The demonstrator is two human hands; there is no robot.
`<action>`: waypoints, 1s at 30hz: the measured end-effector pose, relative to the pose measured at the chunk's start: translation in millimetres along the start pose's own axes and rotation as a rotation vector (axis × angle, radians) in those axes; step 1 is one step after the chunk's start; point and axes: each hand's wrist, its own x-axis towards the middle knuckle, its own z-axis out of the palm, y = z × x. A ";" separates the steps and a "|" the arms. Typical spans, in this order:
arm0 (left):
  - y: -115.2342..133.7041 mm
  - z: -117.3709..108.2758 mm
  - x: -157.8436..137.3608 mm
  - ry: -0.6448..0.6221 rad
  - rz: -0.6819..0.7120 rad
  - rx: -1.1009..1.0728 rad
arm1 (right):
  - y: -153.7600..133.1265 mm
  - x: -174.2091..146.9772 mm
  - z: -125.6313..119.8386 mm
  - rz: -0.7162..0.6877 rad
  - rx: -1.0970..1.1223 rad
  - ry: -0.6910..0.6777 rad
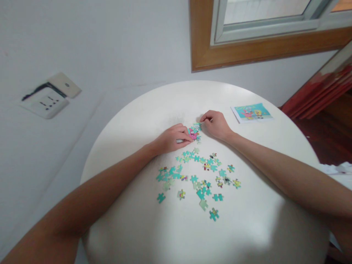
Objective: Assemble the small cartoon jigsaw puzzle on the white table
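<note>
A small joined section of jigsaw puzzle point(193, 134), with a pink cartoon figure on teal, lies flat on the white round table point(132, 227). At its left edge, my left hand point(173, 138) rests with thumb and fingertips brought together on the section's side. My right hand point(216, 123) is closed in a pinch at the section's upper right corner. A puzzle piece seems to be at its fingertips, mostly hidden by the fingers. Loose puzzle pieces point(200, 194), mostly teal and pale green, some with yellow parts, lie scattered nearer to me.
A picture card point(252, 113) with cartoon figures lies at the table's right rear. Behind the table are a white wall point(123, 44) and a wood-framed window point(202, 55). A wall socket point(45, 102) is at the left, a red curtain point(316, 93) at the right.
</note>
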 end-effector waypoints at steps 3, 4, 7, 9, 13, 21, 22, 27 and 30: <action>-1.1 0.8 -0.8 -0.001 -0.016 -0.010 | 0.1 0.0 -0.1 0.006 0.002 0.001; -1.2 0.9 -1.0 -0.003 -0.024 -0.012 | 0.1 0.1 -0.1 0.010 0.003 -0.003; -1.1 0.8 -1.2 -0.012 -0.035 -0.010 | 0.0 0.2 -0.3 0.018 0.004 -0.011; -0.6 0.6 -0.9 -0.010 -0.030 -0.007 | -0.1 0.2 -0.4 0.019 0.002 -0.012; 1.1 0.1 0.3 0.005 -0.011 -0.012 | -0.4 0.1 -0.5 0.013 -0.002 -0.006; 2.7 -0.6 0.4 -0.007 -0.028 -0.011 | -0.2 0.4 -0.2 0.014 0.001 -0.009; 2.8 -0.7 0.3 -0.007 -0.027 -0.012 | -0.1 0.5 -0.1 0.014 0.006 -0.008; 4.8 -2.0 1.2 -0.001 -0.010 -0.012 | 0.2 0.3 0.0 0.021 0.008 -0.004; 6.3 -2.9 2.3 -0.004 -0.004 -0.003 | -0.3 0.1 -0.3 0.009 0.000 -0.001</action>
